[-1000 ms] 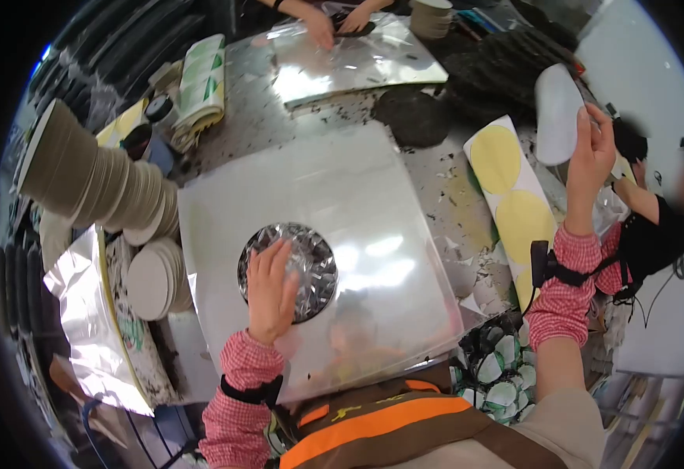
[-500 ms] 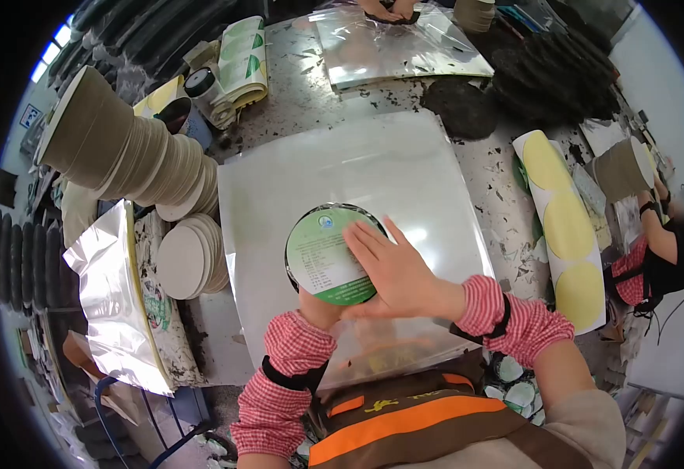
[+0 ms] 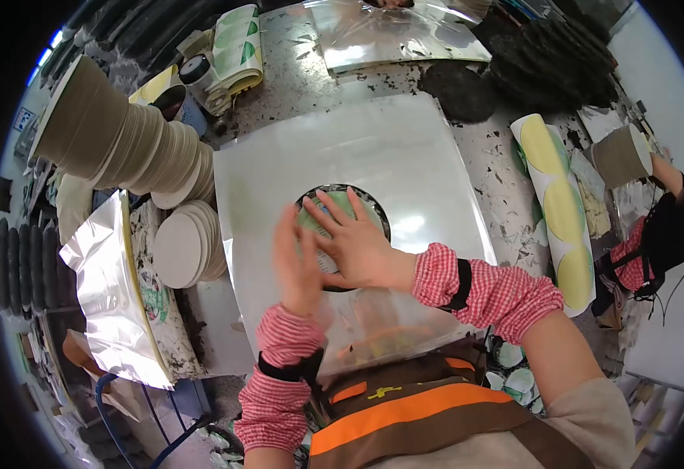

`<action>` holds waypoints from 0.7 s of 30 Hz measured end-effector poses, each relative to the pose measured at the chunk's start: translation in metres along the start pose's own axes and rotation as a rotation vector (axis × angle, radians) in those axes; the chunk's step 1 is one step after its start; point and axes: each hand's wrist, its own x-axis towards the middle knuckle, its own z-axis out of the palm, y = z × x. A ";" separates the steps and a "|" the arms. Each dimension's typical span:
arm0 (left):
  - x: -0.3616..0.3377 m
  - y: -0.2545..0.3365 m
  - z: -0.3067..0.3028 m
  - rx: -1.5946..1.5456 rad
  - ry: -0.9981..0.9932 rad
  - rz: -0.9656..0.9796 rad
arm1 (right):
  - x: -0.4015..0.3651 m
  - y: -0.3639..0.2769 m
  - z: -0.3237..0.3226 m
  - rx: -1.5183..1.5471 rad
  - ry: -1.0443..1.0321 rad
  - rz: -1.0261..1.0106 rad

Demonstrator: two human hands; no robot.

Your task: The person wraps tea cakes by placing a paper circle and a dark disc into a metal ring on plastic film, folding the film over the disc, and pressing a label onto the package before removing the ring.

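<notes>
A round, dark-edged disc [image 3: 386, 224] lies on the shiny silver sheet in front of me. Its top carries a green printed label [image 3: 339, 203], mostly covered by my hands. My right hand [image 3: 360, 248] is flat on the label with its fingers spread. At the disc's left edge, my left hand [image 3: 297, 264] is raised on its side with fingers stretched out, somewhat blurred by motion. The silver sheet [image 3: 279, 164] extends under the disc and both hands.
Tall stacks of round grey-brown cards [image 3: 92, 129] stand at the left, beside a silver foil package [image 3: 106, 293]. A strip of yellow round stickers [image 3: 564, 215] lies to the right. Dark flat discs [image 3: 549, 70] are piled at the back right. Another person [image 3: 662, 227] is at the far right.
The labelled disc has gone from tilted in my hands to flat on the sheet. My left hand has come from beneath it to its left side; my right hand has shifted left over the label.
</notes>
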 end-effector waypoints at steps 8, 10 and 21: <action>-0.006 0.052 -0.020 0.121 -0.014 0.389 | -0.006 -0.003 -0.002 0.178 0.108 0.073; -0.025 0.085 0.000 0.211 -0.123 0.693 | -0.008 0.009 0.025 -0.051 0.284 0.006; -0.026 0.112 -0.080 0.746 -0.437 0.435 | 0.009 -0.108 0.053 1.340 -0.170 -0.273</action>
